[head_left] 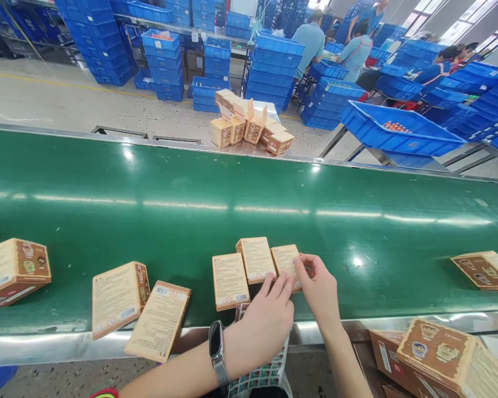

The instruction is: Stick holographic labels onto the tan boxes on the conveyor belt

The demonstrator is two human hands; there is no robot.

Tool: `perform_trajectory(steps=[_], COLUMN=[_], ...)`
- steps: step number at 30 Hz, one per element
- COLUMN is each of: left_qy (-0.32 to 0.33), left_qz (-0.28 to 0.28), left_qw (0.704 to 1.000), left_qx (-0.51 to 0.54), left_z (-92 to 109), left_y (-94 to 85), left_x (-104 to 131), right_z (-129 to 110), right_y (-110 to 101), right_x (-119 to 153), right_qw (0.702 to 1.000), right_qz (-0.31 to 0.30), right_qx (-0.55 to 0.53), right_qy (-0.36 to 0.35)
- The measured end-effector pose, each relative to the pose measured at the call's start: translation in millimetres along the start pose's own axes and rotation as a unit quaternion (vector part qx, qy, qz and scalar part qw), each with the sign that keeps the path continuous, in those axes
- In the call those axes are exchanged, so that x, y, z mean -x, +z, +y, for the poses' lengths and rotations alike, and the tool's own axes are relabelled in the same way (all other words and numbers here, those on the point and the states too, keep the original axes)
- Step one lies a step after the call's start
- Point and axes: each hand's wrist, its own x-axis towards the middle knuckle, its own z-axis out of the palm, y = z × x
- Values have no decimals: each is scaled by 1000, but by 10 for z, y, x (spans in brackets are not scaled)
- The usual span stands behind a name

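The box [284, 257] lies on the green belt [216, 182], just past the left hand [269, 309] and just left of the right hand [317, 284], which is nearer and touches its edge. Its long side points away from the person. The left hand is loose, fingers stretched over its near end; I cannot tell if the right hand grips. The box is tan with tiny print. 2 boxes [255, 255] sit left of it.
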Motion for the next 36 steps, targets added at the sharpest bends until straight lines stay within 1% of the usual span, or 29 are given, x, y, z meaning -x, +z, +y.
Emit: perform_trajectory(steps=[3,5,7,8,9,11,13,14,15,16,17,18,20,21,22,23,26,30,31,33,36], left_qy=[4,18,36,43,44,17,-55,-102,-151,-198,-239,-271,-310,-318,-318,-313,-303,-317,-321,-329,-324], left_qz=[8,34,62,67,63,34,12,14,22,31,40,47,57,61,65,70,77,91,96,100,94], left_qw=[1000,999,993,986,976,942,896,874,853,833,816,801,781,776,775,774,779,785,785,788,803], left_qx=[9,33,94,144,204,335,440,474,499,515,525,531,539,541,543,545,543,525,521,511,492], left_z=[16,46,91,117,142,181,194,189,178,160,139,115,71,55,44,39,50,69,68,62,58], left_y=[10,-23,-86,-122,-158,-219,-265,-287,-310,-336,-364,-394,-453,-478,-501,-520,-564,-581,-575,-549,-496], left_x=[-58,-58,0,54,123,298,489,575,646,699,732,746,731,711,689,668,625,572,555,523,500], right_z=[1,16,56,84,112,157,160,141,106,57,-3,-72,-220,-289,-348,-393,-441,-404,-399,-403,-417], right_y=[-22,-65,-120,-151,-185,-265,-361,-410,-457,-498,-530,-549,-547,-525,-493,-453,-330,-245,-238,-235,-245], right_x=[-45,-96,-142,-154,-156,-122,-33,30,102,181,263,344,493,555,606,645,696,707,714,736,775], right_qw=[999,998,997,997,997,997,995,995,995,996,995,990,962,943,926,911,877,839,834,838,872], right_qz=[40,60,56,49,44,48,58,57,45,19,-21,-71,-186,-226,-245,-246,-199,-131,-113,-89,-96], right_qx=[10,34,55,58,56,55,70,76,75,67,56,44,39,45,52,58,73,111,113,100,73], right_qy=[-10,-5,-3,-7,-13,-32,-39,-41,-47,-60,-82,-113,-195,-239,-283,-326,-431,-516,-528,-530,-475])
